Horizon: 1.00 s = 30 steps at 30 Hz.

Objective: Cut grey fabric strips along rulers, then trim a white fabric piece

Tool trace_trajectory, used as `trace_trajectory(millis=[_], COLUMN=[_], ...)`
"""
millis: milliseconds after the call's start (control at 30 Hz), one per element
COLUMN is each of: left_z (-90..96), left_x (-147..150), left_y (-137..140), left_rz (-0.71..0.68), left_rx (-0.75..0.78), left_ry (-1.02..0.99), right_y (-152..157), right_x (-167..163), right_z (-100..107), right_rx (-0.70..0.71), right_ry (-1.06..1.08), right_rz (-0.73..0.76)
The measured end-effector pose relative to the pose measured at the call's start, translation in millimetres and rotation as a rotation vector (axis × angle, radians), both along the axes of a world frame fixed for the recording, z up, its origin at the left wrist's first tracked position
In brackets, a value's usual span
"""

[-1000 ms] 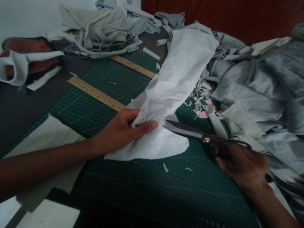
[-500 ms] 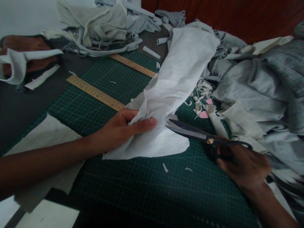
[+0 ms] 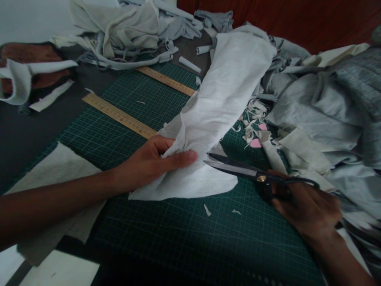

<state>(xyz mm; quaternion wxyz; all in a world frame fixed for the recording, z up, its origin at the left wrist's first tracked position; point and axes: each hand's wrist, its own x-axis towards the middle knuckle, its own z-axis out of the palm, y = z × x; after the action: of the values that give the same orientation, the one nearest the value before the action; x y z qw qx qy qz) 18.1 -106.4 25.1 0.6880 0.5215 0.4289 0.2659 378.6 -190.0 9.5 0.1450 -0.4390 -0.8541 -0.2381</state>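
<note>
A long piece of white fabric (image 3: pixel 229 83) stretches from the far pile down over the green cutting mat (image 3: pixel 190 234). My left hand (image 3: pixel 157 161) pinches a bunched fold of it, thumb on top and fingers mostly hidden beneath. Black-handled scissors (image 3: pixel 238 169) are in my right hand (image 3: pixel 306 204), with my fingers wrapped around the handles. Their blades are slightly apart, tips pointing left at the fabric just right of my left thumb. The lower part of the fabric spreads flat on the mat below the blades.
Two wooden rulers (image 3: pixel 119 115) lie on the mat's left half. A large grey cloth heap (image 3: pixel 318 107) crowds the right side, with small scraps (image 3: pixel 256 113) beside it. More fabric (image 3: pixel 131 24) is piled at the back left. A loose grey cloth piece (image 3: pixel 62 167) lies under my left forearm.
The scissors have shifted slightly left and down, and their blades have opened a little wider. My left hand and the white fabric stay almost unmoved.
</note>
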Motion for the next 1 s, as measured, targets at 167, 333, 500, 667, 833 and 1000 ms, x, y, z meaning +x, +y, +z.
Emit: trace_trajectory(millis=[167,333,500,667,833,1000], left_z=[-2.1,-0.7,0.6,-0.7,-0.6,-3.9], left_x=[-0.9,-0.3,1.5,1.3,1.6,1.6], left_y=[0.5,-0.1,-1.3,-1.7,-1.3,-1.3], left_rz=[-0.022,-0.024,-0.024,-0.031,-0.026,-0.125], left_rx=[0.067,0.074,0.099,0.135,0.158,0.18], left_ry=[0.072,0.057,0.036,0.053,0.045,0.019], right_y=[-0.4,1.2,-1.6,-3.9,-1.1,-2.6], right_x=[1.8,-1.5,-8.3,-10.0,-12.9,-22.1], right_z=[-1.4,0.0,2.1,-0.8,0.1,4.2], right_rx=[0.007,0.032,0.042,-0.035,-0.11,-0.113], right_ry=[-0.004,0.016,0.003,0.055,0.125,0.129], right_rz=[0.048,0.06,0.03,0.015,0.051,0.068])
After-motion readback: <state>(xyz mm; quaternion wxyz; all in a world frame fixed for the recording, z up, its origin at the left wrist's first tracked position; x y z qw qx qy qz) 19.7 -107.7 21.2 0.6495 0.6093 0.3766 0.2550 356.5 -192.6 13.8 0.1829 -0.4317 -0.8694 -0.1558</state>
